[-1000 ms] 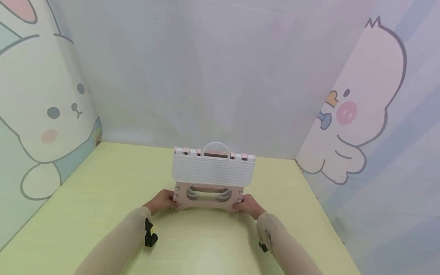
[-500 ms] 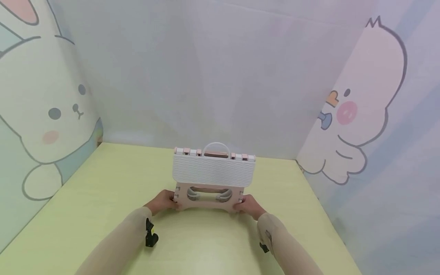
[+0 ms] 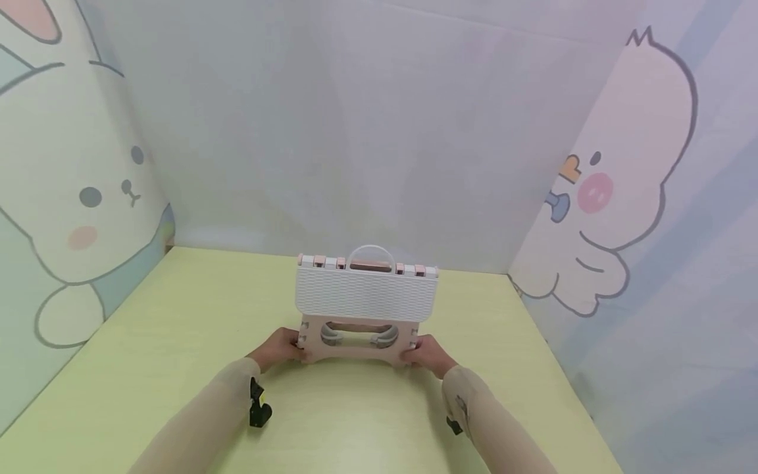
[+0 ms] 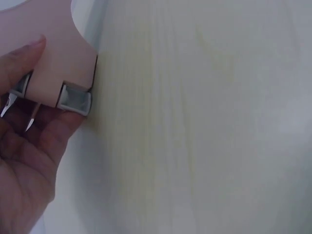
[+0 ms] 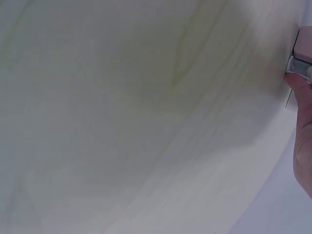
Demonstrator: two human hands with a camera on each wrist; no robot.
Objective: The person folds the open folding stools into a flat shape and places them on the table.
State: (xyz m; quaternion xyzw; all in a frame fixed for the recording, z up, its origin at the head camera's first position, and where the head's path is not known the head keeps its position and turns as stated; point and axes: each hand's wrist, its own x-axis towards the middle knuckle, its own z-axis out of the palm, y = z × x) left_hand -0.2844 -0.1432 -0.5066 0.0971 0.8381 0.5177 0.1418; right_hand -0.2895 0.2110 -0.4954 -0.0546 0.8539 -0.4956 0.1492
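Note:
A pink and white folding stool [image 3: 365, 293] stands on the table, its textured white panel above a pink leg panel with an oval cut-out. A white carrying handle arches over its top edge. My left hand [image 3: 278, 349] grips the lower left end of the pink panel. In the left wrist view, that thumb lies on the pink face and the fingers [image 4: 61, 129] curl round behind, near a grey hinge piece. At the lower right end, my right hand [image 3: 431, 355] grips the stool likewise. The right wrist view catches only a corner of the stool [image 5: 304, 44] and part of this hand.
The pale yellow wood-grain table [image 3: 355, 421] spreads round the stool. A plain cloth wall [image 3: 331, 131] rises behind it, with cartoon-printed side walls left and right. Black wrist mounts [image 3: 259, 405] hang from the sleeves.

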